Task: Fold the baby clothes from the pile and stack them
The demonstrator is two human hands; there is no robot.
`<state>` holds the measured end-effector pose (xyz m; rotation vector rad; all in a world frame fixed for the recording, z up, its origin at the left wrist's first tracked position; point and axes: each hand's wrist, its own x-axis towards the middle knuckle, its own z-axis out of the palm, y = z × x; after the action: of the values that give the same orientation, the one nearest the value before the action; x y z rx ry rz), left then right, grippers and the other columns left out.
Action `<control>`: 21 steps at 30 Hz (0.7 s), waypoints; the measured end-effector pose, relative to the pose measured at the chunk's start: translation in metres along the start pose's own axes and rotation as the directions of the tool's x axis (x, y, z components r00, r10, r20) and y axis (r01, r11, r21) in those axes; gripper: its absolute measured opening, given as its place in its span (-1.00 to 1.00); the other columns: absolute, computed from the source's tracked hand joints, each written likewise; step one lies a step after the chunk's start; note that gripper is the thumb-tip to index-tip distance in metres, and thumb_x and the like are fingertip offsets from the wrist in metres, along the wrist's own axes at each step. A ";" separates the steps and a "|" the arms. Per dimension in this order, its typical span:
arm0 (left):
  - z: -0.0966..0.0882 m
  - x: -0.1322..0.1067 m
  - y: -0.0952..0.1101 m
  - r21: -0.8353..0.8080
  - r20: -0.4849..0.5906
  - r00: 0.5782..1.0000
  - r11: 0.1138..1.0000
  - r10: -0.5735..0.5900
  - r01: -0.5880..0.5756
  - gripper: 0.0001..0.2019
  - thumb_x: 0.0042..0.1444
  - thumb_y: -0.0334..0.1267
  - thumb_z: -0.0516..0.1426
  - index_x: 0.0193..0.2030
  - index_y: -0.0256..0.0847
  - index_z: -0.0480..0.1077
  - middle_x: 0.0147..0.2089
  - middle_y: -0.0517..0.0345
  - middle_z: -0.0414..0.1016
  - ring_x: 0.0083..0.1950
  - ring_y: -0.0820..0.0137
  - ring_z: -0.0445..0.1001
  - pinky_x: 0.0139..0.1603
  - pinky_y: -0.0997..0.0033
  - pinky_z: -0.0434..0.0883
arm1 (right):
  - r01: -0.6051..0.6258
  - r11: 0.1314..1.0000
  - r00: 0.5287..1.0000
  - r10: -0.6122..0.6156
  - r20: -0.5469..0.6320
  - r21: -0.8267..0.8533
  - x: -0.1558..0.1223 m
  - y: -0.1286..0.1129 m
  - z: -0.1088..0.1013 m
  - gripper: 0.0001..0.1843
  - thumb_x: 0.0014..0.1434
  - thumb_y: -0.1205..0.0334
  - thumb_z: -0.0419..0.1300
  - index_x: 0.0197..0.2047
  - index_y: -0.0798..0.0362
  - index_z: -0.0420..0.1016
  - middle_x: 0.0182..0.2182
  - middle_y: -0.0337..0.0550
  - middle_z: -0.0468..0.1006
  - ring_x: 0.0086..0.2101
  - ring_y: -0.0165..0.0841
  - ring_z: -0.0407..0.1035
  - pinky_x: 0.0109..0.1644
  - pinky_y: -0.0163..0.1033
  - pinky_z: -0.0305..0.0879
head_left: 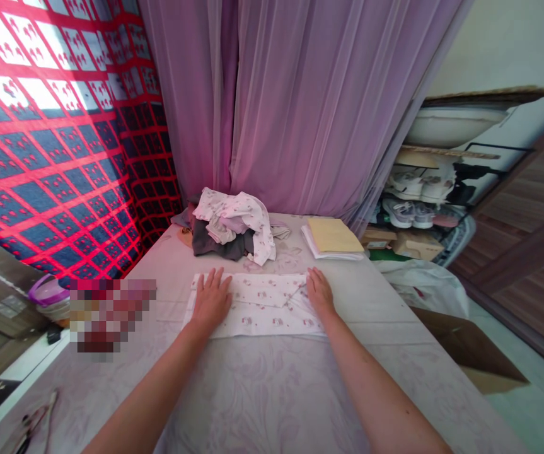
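At the bed's (272, 403) centre, a folded white printed cloth garment (262, 320), likely soft and light, best taken at its folded edge; left hand (212, 300) and right hand (320, 292) rest on it, fingers (215, 280) spread flat, released.

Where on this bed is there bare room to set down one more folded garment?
The widest patch of bedspread lies nearest you, before the folded white garment under your left hand and right hand. A narrower strip lies right of that garment, below the yellow folder. The far end is crowded: the clothes pile and folder.
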<state>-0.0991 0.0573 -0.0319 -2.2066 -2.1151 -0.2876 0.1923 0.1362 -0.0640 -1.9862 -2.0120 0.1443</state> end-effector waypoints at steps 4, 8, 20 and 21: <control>-0.007 -0.011 0.056 -0.190 0.032 0.976 0.960 0.213 -0.204 -0.75 0.17 -0.18 0.06 -0.05 -0.11 0.43 0.05 0.02 0.46 0.12 0.20 0.34 0.21 0.15 0.16 | -0.059 0.998 0.996 0.060 -0.065 0.026 0.005 0.009 0.000 -0.49 0.26 0.21 -0.17 0.16 0.14 0.37 0.19 0.01 0.31 0.18 -0.29 0.16 0.24 -0.22 0.03; -0.003 -0.007 0.102 -0.213 0.113 0.967 0.956 0.227 -0.200 -0.76 0.15 -0.11 0.08 -0.12 -0.13 0.43 -0.09 0.00 0.48 0.00 0.18 0.38 0.03 0.17 0.26 | -0.102 0.994 0.994 0.103 -0.038 0.029 0.013 0.008 0.000 -0.54 0.24 0.11 -0.10 0.02 0.07 0.49 0.03 -0.01 0.48 0.02 -0.27 0.33 0.09 -0.25 0.20; -0.001 0.005 0.118 -0.156 0.153 0.981 0.983 0.118 -0.094 -0.74 0.20 -0.14 -0.01 -0.21 -0.14 0.47 -0.16 -0.03 0.52 -0.06 0.15 0.42 -0.07 0.10 0.23 | -0.164 0.984 0.986 0.162 0.038 0.073 0.034 0.020 0.001 -0.54 0.24 -0.01 -0.12 0.00 -0.16 0.52 -0.08 -0.23 0.56 -0.11 -0.28 0.42 -0.16 -0.25 0.30; -0.002 0.005 0.119 -0.153 0.150 0.981 0.984 0.120 -0.097 -0.73 0.21 -0.18 -0.03 -0.23 -0.15 0.47 -0.17 -0.03 0.52 -0.07 0.16 0.42 -0.07 0.10 0.22 | -0.156 0.985 0.988 0.154 0.030 0.073 0.033 0.021 0.000 -0.55 0.24 -0.01 -0.11 0.01 -0.17 0.51 -0.03 -0.23 0.53 -0.06 -0.27 0.39 -0.11 -0.23 0.29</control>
<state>0.0192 0.0565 -0.0201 -2.4958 -2.1014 -0.2749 0.2125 0.1694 -0.0654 -2.1014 -1.8362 0.2761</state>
